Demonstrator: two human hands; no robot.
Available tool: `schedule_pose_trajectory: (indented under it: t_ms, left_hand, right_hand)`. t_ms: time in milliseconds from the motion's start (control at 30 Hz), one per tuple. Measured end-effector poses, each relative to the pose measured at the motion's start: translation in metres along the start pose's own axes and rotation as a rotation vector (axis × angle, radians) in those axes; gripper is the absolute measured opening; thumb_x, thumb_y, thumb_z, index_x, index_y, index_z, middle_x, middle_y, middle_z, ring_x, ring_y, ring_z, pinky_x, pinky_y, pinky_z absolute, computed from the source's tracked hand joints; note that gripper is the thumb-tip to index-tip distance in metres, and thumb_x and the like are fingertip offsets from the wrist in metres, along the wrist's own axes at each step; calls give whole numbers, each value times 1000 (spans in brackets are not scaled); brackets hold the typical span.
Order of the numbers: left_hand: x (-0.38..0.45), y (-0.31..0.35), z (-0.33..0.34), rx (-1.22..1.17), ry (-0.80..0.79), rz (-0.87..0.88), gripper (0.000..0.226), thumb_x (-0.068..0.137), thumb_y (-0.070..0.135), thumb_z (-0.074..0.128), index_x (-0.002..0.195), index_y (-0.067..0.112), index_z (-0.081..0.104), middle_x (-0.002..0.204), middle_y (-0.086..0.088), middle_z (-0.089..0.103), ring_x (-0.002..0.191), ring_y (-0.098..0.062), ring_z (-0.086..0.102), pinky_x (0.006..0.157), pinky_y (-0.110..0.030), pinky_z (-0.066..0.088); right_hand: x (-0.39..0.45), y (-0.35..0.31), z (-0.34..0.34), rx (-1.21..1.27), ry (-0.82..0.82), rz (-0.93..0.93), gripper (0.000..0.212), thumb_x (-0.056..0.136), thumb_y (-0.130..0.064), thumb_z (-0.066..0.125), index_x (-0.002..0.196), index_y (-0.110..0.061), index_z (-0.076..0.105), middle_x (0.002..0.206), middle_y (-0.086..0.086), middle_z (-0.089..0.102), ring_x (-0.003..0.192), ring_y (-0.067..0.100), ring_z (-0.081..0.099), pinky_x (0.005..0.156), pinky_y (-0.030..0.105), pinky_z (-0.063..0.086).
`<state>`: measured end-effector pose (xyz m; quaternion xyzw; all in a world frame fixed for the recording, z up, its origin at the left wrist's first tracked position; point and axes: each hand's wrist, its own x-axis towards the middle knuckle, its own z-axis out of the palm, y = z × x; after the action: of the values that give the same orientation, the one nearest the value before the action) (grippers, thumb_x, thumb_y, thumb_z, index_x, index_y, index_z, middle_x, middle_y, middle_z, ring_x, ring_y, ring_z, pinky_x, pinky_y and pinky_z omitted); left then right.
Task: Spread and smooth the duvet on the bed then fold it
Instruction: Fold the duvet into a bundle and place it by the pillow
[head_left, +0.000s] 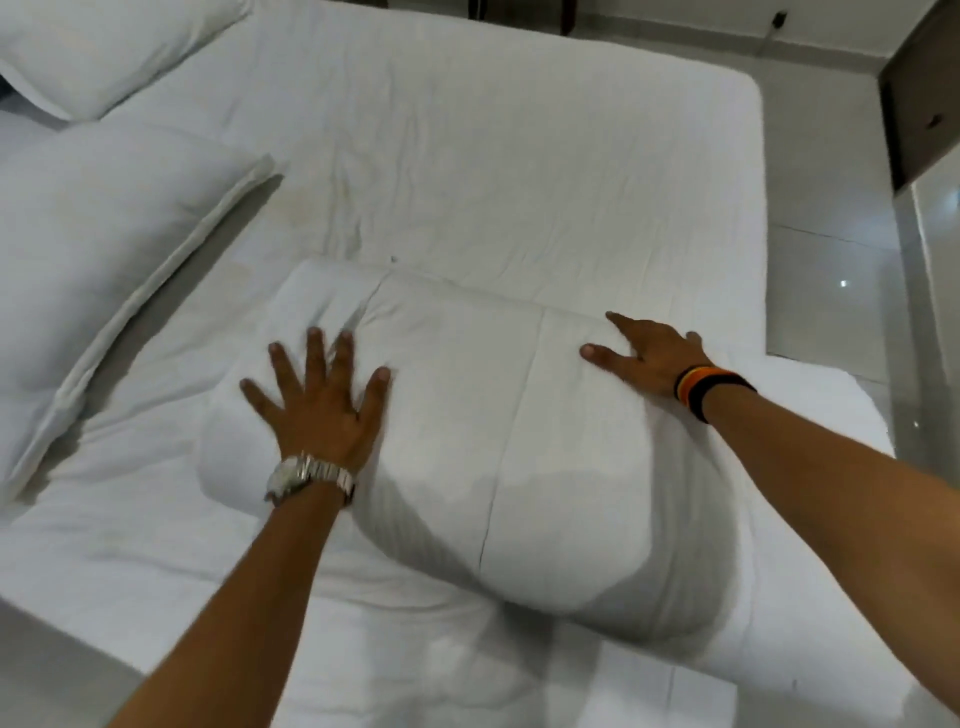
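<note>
A person leans over a white bed (519, 156) and presses both bare hands flat on a folded duvet (467, 441), seen from the head camera looking forward and down. The duvet sits as a thick, puffy bundle on the near half of the mattress, directly under the arms, with its long axis running left to right across the bed and a stitched seam crossing its middle from far edge to near edge. The left hand (322, 400), a metal watch (311, 475) at its wrist, lies palm down with fingers spread wide near the bundle's left end, gripping nothing. The right hand (649, 358), with striped wristbands (711, 389), rests open on the far right corner, fingers extended toward the seam and also holding nothing. Both hands are touching the top layer; neither pinches an edge. The left hand sits closer to the near side of the bundle, the right closer to its far folded edge. Two pillows (104, 234) lie at the left, apart from the duvet, and tiled floor (831, 286) shows beyond the bed's right side. Judging by the compact shape, the folding looks largely done and the hands appear to be flattening the bundle; any further fold would probably bring one short end across the seam toward the other.
</note>
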<state>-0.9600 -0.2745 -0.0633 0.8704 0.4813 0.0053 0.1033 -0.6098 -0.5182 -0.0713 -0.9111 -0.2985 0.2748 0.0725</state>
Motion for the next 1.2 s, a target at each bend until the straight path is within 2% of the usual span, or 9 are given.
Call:
schedule_pose_trajectory:
  t_ms: [100,233,400,600,700,800,933,1067,1200]
  left_hand:
    - [-73,21,9,-248,65,-219,82,97,77,19,168,37,9,178,-2,-7,162,-39,-11,121,-75,-1]
    - [-145,78,32,-783,-58,-600,94,89,76,41,160,50,-15,171,-1,-33,159,-40,-22,128,-64,-3]
    - [-161,135,42,-1144,-86,-888,106,84,80,54,152,63,-25,166,9,-42,162,-36,-8,127,-65,14]
    - [-159,141,45,-1294,-24,-1008,123,69,83,67,150,67,-25,173,2,-28,163,-25,-4,126,-57,20]
    - [-166,140,47,-1351,4,-1072,129,66,80,74,151,66,-23,175,-8,-1,159,-33,21,121,-54,31]
    - [-170,139,48,-1378,0,-1115,129,59,86,74,146,74,-21,171,-15,14,148,-39,40,115,-53,39]
    - [-169,135,49,-1426,85,-1139,134,57,80,78,155,65,-12,167,-7,27,127,-21,49,107,-36,38]
    - [-173,134,35,-1526,158,-1092,131,58,73,81,162,56,2,169,11,26,142,-18,44,111,-33,36]
    - [-180,114,1,-1585,150,-1106,127,57,75,80,162,54,11,168,9,31,144,-23,45,117,-40,39]
  right_hand:
    - [20,-15,-29,93,-220,27,141,50,-116,40,165,-34,32,172,-1,32,159,24,29,128,51,17]
    - [50,-45,-27,98,-392,97,157,38,-116,45,166,-26,30,175,-1,26,160,26,26,128,51,15]
    - [66,-47,-1,148,-423,164,159,34,-115,50,166,-28,29,174,0,27,157,28,31,127,50,21]
    - [75,-42,14,191,-398,209,164,33,-115,51,169,-31,19,176,0,22,159,29,29,127,52,21]
    - [79,-40,14,204,-402,217,161,33,-113,57,165,-24,35,165,7,44,139,34,53,114,50,40]
    - [76,-38,14,246,-427,205,148,32,-112,60,150,-23,54,135,7,64,104,28,67,94,44,48]
    - [65,-40,12,348,-470,184,121,37,-105,71,131,-29,67,114,3,77,99,26,76,77,37,55]
    - [34,-48,-7,448,-444,142,108,43,-96,81,126,-27,72,111,2,82,99,25,80,101,45,57]
    - [-10,-74,-34,515,-393,90,97,44,-93,84,116,-29,71,99,-3,83,88,20,81,86,37,59]
